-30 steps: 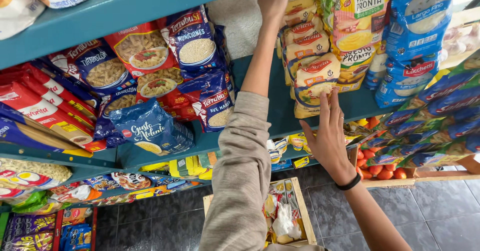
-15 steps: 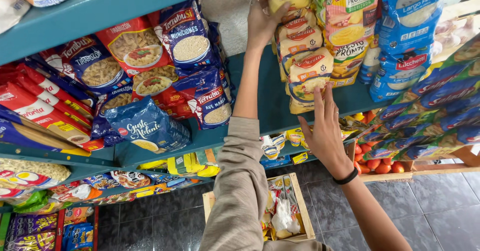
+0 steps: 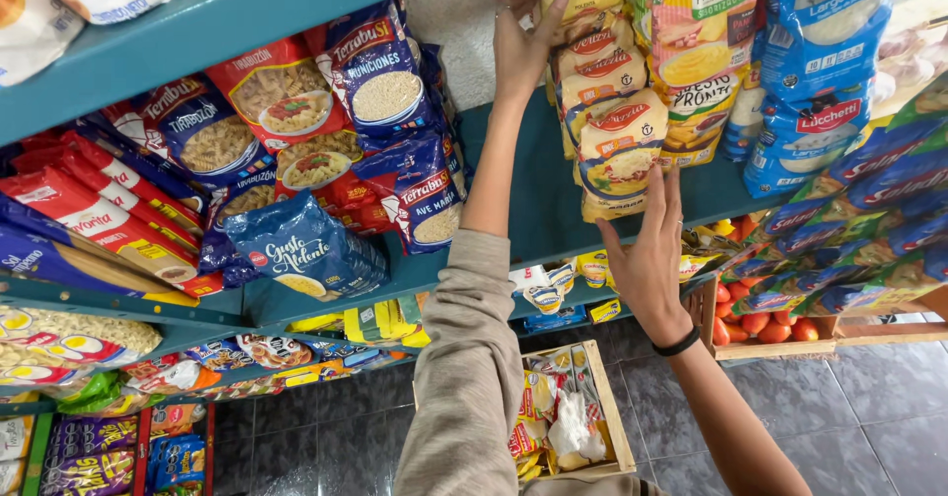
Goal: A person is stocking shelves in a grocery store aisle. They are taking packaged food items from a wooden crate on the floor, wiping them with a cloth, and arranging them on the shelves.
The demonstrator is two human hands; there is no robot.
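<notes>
On the teal shelf (image 3: 513, 210) stands a stack of glossy yellow packets (image 3: 607, 111); the left hand (image 3: 520, 37) is stretched up, fingers pressed flat on its upper side; the right hand (image 3: 647, 259), fingers spread open, supports the lowest packet; below, a wooden crate (image 3: 614, 417) holds small bags.

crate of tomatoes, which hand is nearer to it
Right. The right hand is just left of the tomato crate, under the yellow bags; the left hand is up high.
</notes>
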